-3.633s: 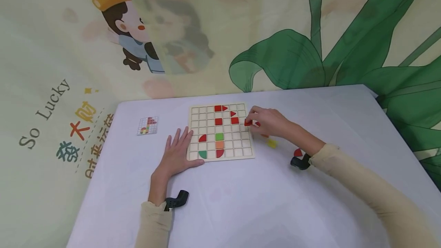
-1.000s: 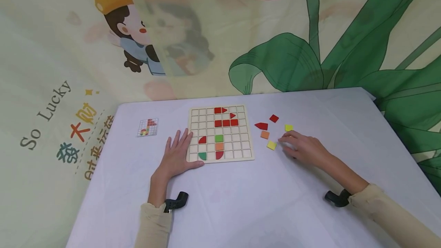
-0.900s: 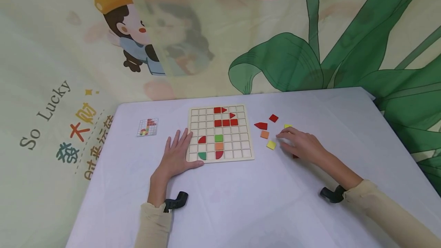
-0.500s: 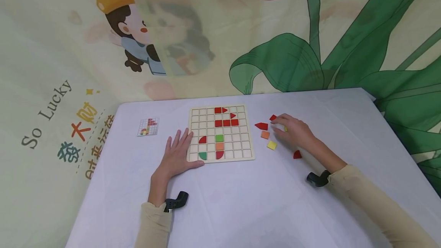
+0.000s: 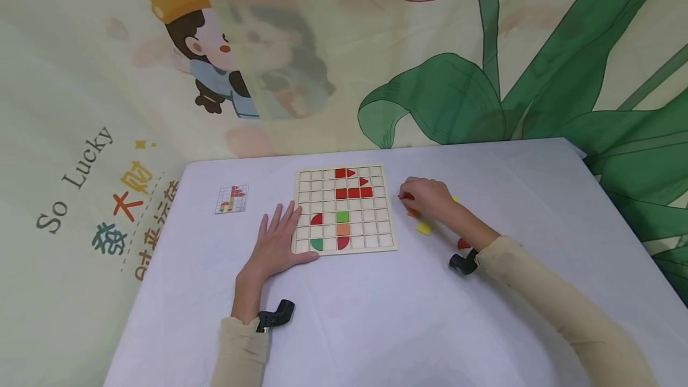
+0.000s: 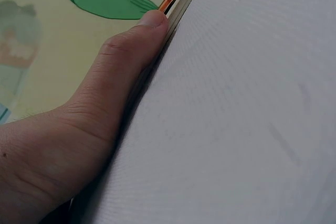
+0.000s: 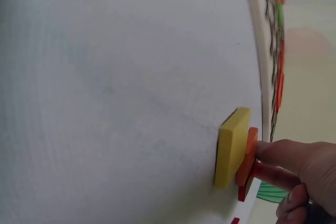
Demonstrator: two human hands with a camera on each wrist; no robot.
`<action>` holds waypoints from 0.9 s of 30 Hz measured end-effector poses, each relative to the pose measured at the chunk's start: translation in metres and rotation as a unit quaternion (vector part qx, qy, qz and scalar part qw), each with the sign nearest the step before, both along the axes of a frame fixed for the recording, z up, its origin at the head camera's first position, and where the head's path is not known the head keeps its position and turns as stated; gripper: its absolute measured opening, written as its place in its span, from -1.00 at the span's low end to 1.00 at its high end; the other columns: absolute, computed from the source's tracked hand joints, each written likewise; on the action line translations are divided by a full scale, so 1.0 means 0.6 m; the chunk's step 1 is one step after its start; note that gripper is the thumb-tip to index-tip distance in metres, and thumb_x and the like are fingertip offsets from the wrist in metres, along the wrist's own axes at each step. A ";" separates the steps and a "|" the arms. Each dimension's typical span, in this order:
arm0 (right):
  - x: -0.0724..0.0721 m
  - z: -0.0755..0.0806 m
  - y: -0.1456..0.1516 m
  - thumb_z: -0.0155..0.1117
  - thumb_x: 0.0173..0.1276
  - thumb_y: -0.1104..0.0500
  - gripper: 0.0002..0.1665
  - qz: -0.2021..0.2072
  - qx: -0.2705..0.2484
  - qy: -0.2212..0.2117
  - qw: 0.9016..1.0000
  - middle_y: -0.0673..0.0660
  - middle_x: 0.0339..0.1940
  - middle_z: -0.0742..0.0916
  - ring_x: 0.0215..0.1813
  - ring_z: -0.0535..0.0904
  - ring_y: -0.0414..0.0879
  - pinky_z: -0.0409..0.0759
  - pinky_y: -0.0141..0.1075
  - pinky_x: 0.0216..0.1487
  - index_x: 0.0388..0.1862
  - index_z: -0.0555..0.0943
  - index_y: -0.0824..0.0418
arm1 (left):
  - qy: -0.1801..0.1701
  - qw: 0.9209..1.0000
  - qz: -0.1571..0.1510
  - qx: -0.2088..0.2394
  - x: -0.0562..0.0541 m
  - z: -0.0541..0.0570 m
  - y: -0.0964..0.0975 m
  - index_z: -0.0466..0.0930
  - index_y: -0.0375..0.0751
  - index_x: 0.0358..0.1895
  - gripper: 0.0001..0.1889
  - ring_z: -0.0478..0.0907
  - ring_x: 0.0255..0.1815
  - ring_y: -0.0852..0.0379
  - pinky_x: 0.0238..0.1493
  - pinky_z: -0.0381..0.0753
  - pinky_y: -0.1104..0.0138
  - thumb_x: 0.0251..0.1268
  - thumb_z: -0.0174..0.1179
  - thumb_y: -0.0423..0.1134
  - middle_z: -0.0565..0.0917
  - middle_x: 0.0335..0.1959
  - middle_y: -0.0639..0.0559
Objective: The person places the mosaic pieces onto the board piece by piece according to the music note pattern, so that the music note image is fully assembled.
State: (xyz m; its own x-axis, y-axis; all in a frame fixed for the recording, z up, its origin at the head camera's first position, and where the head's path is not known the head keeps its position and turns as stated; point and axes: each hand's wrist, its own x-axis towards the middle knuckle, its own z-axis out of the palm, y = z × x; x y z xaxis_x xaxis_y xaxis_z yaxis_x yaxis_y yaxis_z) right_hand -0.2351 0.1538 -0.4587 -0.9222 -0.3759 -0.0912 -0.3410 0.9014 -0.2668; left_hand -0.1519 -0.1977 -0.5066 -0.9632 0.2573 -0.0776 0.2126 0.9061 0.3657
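Against the gridded board point(image 5: 369, 216) lie spread left fingers point(image 5: 276, 218), while right fingers point(image 5: 411, 186) pinch a red piece point(image 5: 408, 196)

Head view high, facing forward-down, wrist views close, low across tabletop point(image 6: 236, 103), yellow tile point(image 7: 231, 148) at four o'clock in head and right-wrist views
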 end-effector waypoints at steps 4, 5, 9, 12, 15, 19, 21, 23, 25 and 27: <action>-0.005 0.003 -0.003 0.37 0.28 0.13 -0.88 0.001 0.013 -0.014 1.000 0.03 -0.24 0.69 -0.34 0.51 -0.12 0.48 -0.31 -0.35 -0.22 0.70 0.10 | 0.004 1.000 0.000 0.002 -0.002 0.002 0.001 -0.11 -0.04 0.57 0.20 -0.32 0.64 -0.14 0.55 -0.33 -0.16 -0.09 0.28 0.42 -0.14 0.63 -0.02; -0.005 0.004 -0.002 0.38 0.28 0.13 -0.86 -0.001 0.012 -0.016 1.000 0.03 -0.23 0.69 -0.32 0.51 -0.12 0.49 -0.31 -0.35 -0.20 0.71 0.10 | 0.005 1.000 -0.001 0.003 -0.002 0.003 0.001 -0.11 -0.04 0.57 0.20 -0.31 0.64 -0.14 0.55 -0.33 -0.17 -0.09 0.28 0.41 -0.14 0.63 -0.02; -0.006 0.006 0.002 0.39 0.26 0.12 -0.77 0.001 0.003 -0.023 1.000 0.05 -0.18 0.71 -0.28 0.54 -0.10 0.53 -0.32 -0.33 -0.09 0.72 0.10 | 0.006 1.000 0.001 0.001 -0.003 0.005 0.000 -0.12 -0.04 0.57 0.20 -0.32 0.64 -0.14 0.56 -0.33 -0.16 -0.09 0.29 0.41 -0.14 0.63 -0.02; -0.007 0.004 0.005 0.39 0.26 0.14 -0.73 0.005 -0.002 -0.021 1.000 0.08 -0.15 0.71 -0.26 0.55 -0.08 0.56 -0.30 -0.30 -0.05 0.71 0.11 | 0.002 1.000 0.002 -0.002 -0.003 0.005 -0.001 -0.12 -0.04 0.58 0.20 -0.32 0.64 -0.14 0.56 -0.34 -0.16 -0.09 0.28 0.42 -0.14 0.63 -0.03; -0.009 -0.001 0.004 0.38 0.26 0.14 -0.70 0.008 -0.006 -0.018 1.000 0.11 -0.12 0.70 -0.21 0.57 -0.05 0.62 -0.25 -0.24 -0.02 0.70 0.13 | -0.004 1.000 0.003 -0.005 -0.001 0.005 -0.002 -0.12 -0.03 0.57 0.20 -0.33 0.64 -0.14 0.56 -0.34 -0.16 -0.08 0.26 0.44 -0.14 0.63 -0.03; -0.011 -0.010 0.000 0.38 0.25 0.14 -0.62 -0.008 -0.004 -0.030 1.000 0.14 -0.06 0.67 -0.12 0.56 0.00 0.66 -0.18 -0.14 0.06 0.67 0.15 | -0.011 1.000 0.004 -0.005 0.002 0.002 0.000 -0.11 -0.03 0.57 0.19 -0.34 0.64 -0.13 0.56 -0.34 -0.16 -0.07 0.25 0.45 -0.15 0.63 -0.02; -0.011 -0.011 0.000 0.39 0.23 0.14 -0.58 -0.018 -0.003 -0.037 0.999 0.16 -0.03 0.65 -0.09 0.56 0.02 0.66 -0.16 -0.12 0.09 0.65 0.17 | -0.013 1.000 0.004 -0.006 0.002 0.000 0.001 -0.12 -0.02 0.58 0.19 -0.35 0.64 -0.12 0.56 -0.35 -0.15 -0.07 0.24 0.45 -0.16 0.63 -0.01; -0.012 -0.010 0.000 0.40 0.21 0.15 -0.57 -0.026 -0.005 -0.040 0.999 0.17 -0.02 0.65 -0.09 0.56 0.03 0.66 -0.15 -0.11 0.08 0.65 0.19 | -0.012 1.000 0.005 -0.009 0.002 0.000 0.002 -0.13 -0.01 0.58 0.20 -0.35 0.64 -0.11 0.56 -0.35 -0.14 -0.08 0.24 0.45 -0.17 0.63 0.00; -0.012 -0.010 0.002 0.40 0.22 0.15 -0.58 -0.034 -0.013 -0.038 0.999 0.18 -0.02 0.65 -0.10 0.56 0.03 0.66 -0.14 -0.10 0.07 0.66 0.20 | -0.008 1.000 0.004 -0.008 0.001 0.000 0.001 -0.13 -0.02 0.58 0.20 -0.35 0.64 -0.12 0.56 -0.35 -0.16 -0.08 0.25 0.44 -0.16 0.63 -0.01; -0.014 -0.011 0.004 0.39 0.23 0.15 -0.60 -0.040 -0.021 -0.033 0.998 0.17 -0.02 0.66 -0.11 0.57 0.02 0.66 -0.14 -0.10 0.05 0.66 0.20 | -0.007 1.000 0.006 -0.009 0.001 0.000 0.001 -0.13 -0.02 0.58 0.20 -0.35 0.64 -0.12 0.56 -0.35 -0.15 -0.09 0.25 0.44 -0.15 0.63 -0.01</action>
State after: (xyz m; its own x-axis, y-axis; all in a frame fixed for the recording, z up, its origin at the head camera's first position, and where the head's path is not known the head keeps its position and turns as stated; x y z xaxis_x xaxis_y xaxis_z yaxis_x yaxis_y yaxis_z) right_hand -0.2433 0.1562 -0.4654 -0.9420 -0.3060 -0.1381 -0.2488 0.9125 -0.3249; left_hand -0.1513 -0.1970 -0.5064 -0.9651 0.2440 -0.0947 0.1967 0.9149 0.3526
